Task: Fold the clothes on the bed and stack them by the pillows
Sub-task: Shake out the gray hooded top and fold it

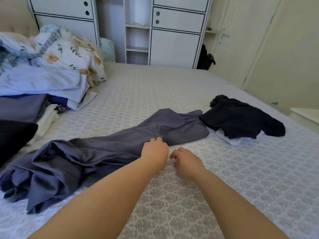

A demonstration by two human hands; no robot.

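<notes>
A long grey-purple garment (pixel 96 152) lies crumpled across the patterned bed (pixel 224 178), bunched at its left end. My left hand (pixel 154 150) grips its near edge around the middle, fingers curled into the cloth. Just to the right, my right hand (pixel 185 161) hovers over bare bedspread with fingers loosely curled and nothing in them. A dark navy garment (pixel 241 118) lies in a heap at the right, on top of something white (pixel 231 138). At the left a stack of folded clothes (pixel 34 100) sits below the floral pillows (pixel 65 50).
A black cloth (pixel 13 137) lies at the left edge. White wardrobes with drawers (pixel 172 31) stand beyond the bed's far side. A door (pixel 233 40) and cream wall are on the right, with a white ledge (pixel 305 114) beside the bed.
</notes>
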